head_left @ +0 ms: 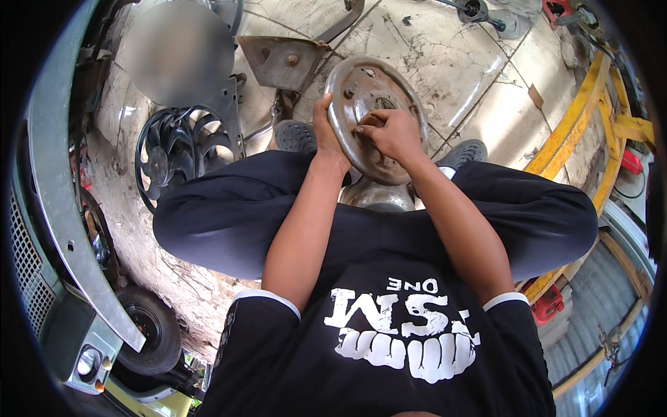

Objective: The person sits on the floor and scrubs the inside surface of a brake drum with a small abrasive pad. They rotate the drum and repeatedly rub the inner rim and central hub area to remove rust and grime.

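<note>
Upright between my knees stands a round, dished metal part point(351, 142), brown and worn, with a thick rolled rim and several holes in its face. My left hand point(326, 132) is closed on its left rim, thumb up along the edge. Against the face of the part rests my right hand point(392, 132), its fingers curled and pinched near the middle; whatever they hold is too small or hidden to name. Below the part, a rounded, shiny metal piece point(379, 194) shows partly between my legs.
A black fan point(174, 153) lies by my left knee. Ahead sits a rusty metal bracket point(281, 62) on cracked floor tiles point(438, 73). A yellow metal frame point(573, 125) runs along the right, near a red tool point(549, 304). At lower left is a tyre point(149, 330).
</note>
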Tool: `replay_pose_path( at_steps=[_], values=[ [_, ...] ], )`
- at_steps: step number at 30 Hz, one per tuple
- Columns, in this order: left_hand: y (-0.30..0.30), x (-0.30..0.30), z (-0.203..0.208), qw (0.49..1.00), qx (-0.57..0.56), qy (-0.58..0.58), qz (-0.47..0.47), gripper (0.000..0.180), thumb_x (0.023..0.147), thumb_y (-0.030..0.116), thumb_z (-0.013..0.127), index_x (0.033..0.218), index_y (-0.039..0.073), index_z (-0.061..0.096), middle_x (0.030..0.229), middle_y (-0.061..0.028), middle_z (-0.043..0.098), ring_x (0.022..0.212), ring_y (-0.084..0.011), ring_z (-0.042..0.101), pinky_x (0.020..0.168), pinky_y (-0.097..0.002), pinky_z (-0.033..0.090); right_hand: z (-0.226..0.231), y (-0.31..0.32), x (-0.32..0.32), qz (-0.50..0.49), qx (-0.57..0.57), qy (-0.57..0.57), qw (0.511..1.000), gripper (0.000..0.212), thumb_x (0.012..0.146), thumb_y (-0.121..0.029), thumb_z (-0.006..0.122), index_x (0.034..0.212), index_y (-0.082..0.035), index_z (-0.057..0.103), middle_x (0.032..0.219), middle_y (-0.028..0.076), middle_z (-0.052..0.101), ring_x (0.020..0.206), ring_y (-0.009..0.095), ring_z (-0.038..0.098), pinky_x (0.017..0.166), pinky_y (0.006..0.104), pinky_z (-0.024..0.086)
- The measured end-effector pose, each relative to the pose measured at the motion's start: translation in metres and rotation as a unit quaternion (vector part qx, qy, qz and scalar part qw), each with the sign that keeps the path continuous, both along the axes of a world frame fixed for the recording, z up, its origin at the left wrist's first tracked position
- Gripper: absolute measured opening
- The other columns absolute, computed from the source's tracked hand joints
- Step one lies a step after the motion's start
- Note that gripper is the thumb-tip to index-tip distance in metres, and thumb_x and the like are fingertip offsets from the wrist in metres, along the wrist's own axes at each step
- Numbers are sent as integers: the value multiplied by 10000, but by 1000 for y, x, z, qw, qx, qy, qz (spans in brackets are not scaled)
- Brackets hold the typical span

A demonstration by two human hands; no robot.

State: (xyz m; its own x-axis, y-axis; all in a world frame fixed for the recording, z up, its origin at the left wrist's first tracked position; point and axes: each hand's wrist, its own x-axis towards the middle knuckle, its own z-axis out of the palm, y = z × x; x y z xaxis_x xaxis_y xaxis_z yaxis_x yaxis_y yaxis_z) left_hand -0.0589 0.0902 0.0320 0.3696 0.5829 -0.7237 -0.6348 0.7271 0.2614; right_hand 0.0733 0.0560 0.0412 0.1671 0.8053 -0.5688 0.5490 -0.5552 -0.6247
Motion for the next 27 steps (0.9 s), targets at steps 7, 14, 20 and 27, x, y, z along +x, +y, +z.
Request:
replay_pose_path(
  at_steps=[7, 14, 20, 27],
  values=[
    [0, -1, -3, 1000, 1, 2, 13, 760, 899, 641, 502, 1341, 29, 586, 1045, -191, 715, 851, -332, 725, 753, -445, 612, 5, -7, 0, -11, 20, 0, 1000, 290, 814, -298, 852, 1046, -125, 837, 1018, 132, 797, 989, 333, 757, 928, 399, 572],
    [-5, -12, -30, 997, 34, -41, -46, 769, 921, 642, 476, 1377, 31, 576, 1106, -218, 715, 945, -360, 727, 850, -487, 612, 4, -28, 1, 11, 23, 19, 1000, 292, 822, -305, 850, 1028, -98, 834, 982, 143, 794, 952, 341, 762, 884, 408, 586],
    [0, -11, -28, 998, 25, -32, -53, 787, 910, 666, 486, 1353, 22, 580, 1081, -215, 715, 923, -339, 732, 829, -458, 618, 3, -31, 0, -1, 16, 31, 999, 278, 826, -284, 847, 1040, -107, 835, 978, 142, 797, 931, 339, 767, 868, 407, 588],
    [-2, -5, -16, 998, 15, -39, -42, 783, 921, 652, 472, 1384, 27, 560, 1124, -205, 707, 959, -327, 722, 852, -455, 608, 1, -24, 5, -2, 17, 26, 1000, 321, 835, -325, 847, 1087, -126, 831, 1020, 135, 803, 946, 311, 772, 894, 378, 577]
  ],
)
